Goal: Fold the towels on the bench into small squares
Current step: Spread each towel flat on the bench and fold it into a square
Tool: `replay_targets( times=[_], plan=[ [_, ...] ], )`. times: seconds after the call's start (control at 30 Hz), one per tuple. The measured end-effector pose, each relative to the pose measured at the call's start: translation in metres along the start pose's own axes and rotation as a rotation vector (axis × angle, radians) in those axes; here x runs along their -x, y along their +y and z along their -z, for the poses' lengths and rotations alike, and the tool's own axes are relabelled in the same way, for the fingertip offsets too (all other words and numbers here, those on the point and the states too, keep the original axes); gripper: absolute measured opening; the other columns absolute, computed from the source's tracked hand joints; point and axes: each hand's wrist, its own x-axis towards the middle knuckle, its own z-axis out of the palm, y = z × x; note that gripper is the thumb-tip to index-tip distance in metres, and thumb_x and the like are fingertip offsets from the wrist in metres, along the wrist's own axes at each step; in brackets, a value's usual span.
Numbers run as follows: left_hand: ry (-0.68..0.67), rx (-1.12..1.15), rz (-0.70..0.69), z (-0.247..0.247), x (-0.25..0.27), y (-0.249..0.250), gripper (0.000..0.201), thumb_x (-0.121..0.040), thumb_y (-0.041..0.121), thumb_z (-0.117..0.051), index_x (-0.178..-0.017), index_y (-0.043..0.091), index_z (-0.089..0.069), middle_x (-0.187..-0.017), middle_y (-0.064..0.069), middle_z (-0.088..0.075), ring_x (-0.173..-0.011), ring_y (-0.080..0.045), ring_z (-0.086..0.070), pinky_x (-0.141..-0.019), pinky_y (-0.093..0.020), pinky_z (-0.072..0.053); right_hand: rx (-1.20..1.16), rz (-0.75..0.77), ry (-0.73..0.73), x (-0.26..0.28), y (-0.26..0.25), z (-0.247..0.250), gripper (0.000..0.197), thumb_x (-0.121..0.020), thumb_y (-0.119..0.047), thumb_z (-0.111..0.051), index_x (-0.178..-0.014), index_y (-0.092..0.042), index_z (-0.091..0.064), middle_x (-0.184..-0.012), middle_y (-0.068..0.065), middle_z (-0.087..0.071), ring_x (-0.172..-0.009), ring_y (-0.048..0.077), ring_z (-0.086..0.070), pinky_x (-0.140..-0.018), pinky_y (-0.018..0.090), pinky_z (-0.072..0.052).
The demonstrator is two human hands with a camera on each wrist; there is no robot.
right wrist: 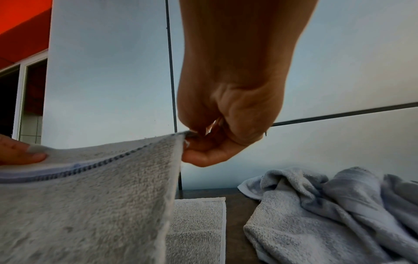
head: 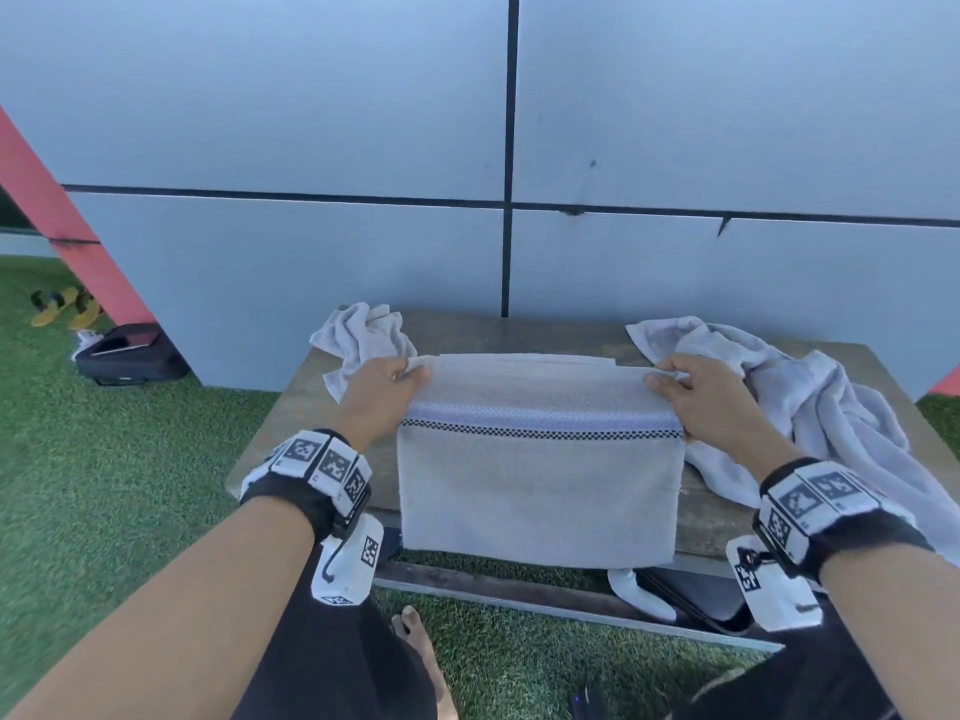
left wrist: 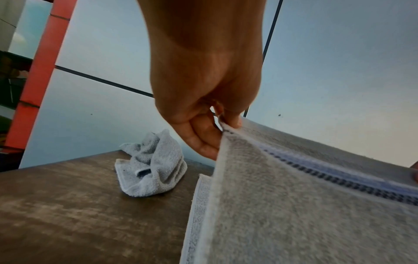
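A grey towel (head: 540,491) with a blue and black checked stripe is held up over the wooden bench (head: 519,332), its lower part hanging past the front edge. My left hand (head: 384,392) pinches its upper left corner (left wrist: 226,128). My right hand (head: 696,392) pinches the upper right corner (right wrist: 181,137). The towel (left wrist: 305,214) (right wrist: 79,205) is doubled, with a second layer lying flat on the bench (right wrist: 199,228) behind it. A small crumpled towel (head: 358,340) (left wrist: 151,166) lies at the bench's back left. A large crumpled towel (head: 810,397) (right wrist: 328,214) lies on the right.
A grey panelled wall (head: 467,122) stands close behind the bench. Green turf (head: 104,485) surrounds it. A black case (head: 130,353) and yellow sandals (head: 65,306) lie at the left by a red beam (head: 67,215). A bare foot (head: 415,646) shows below the bench's front edge.
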Motion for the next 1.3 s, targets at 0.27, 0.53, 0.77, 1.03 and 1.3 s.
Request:
replay_targets(
  times=[0.27, 0.53, 0.77, 1.03, 1.3],
  plan=[
    [0.123, -0.078, 0.02, -0.033, -0.074, -0.002, 0.028, -0.101, 0.036, -0.053, -0.08, 0.019, -0.056, -0.075, -0.007, -0.059, -0.077, -0.025, -0.057, -0.077, -0.038, -0.046, 0.088, -0.073, 0.003, -0.089, 0.018, -0.026, 0.023, -0.098, -0.02, -0.057, -0.083, -0.003, -0.062, -0.057, 0.011, -0.055, -0.051, 0.03, -0.061, -0.043, 0.029, -0.048],
    [0.103, -0.209, 0.098, -0.069, -0.143, -0.024, 0.049, -0.098, 0.031, -0.056, -0.055, 0.017, -0.037, -0.051, 0.003, -0.041, -0.055, -0.022, -0.046, -0.055, -0.03, -0.033, 0.23, -0.114, -0.063, -0.165, 0.058, -0.073, 0.022, -0.091, -0.02, -0.062, -0.07, -0.015, -0.063, -0.067, 0.006, -0.062, -0.073, 0.03, -0.058, -0.06, 0.03, -0.04],
    [0.121, -0.427, 0.123, -0.098, -0.16, -0.029, 0.01, -0.096, 0.03, -0.055, -0.097, 0.02, -0.054, -0.094, -0.007, -0.062, -0.09, -0.037, -0.062, -0.072, -0.039, -0.044, 0.24, -0.005, -0.016, -0.178, 0.074, -0.113, 0.011, -0.088, -0.007, -0.064, -0.078, -0.007, -0.059, -0.092, 0.011, -0.051, -0.092, 0.028, -0.044, -0.077, 0.031, -0.031],
    [0.022, -0.548, 0.12, -0.095, -0.156, -0.023, 0.015, -0.099, 0.031, -0.054, -0.104, 0.016, -0.055, -0.098, -0.007, -0.059, -0.084, -0.029, -0.051, -0.072, -0.038, -0.042, 0.28, -0.011, -0.071, -0.158, 0.066, -0.116, 0.015, -0.092, -0.004, -0.056, -0.086, -0.012, -0.044, -0.094, 0.012, -0.046, -0.084, 0.032, -0.047, -0.072, 0.036, -0.035],
    [0.039, -0.437, 0.084, -0.082, -0.109, -0.021, 0.009, -0.088, 0.023, -0.058, -0.088, 0.02, -0.05, -0.09, -0.001, -0.059, -0.081, -0.027, -0.058, -0.069, -0.038, -0.048, 0.039, 0.065, 0.027, -0.102, 0.037, -0.083, 0.021, -0.089, -0.001, -0.059, -0.076, -0.015, -0.05, -0.077, 0.004, -0.054, -0.074, 0.02, -0.049, -0.062, 0.027, -0.034]
  ],
)
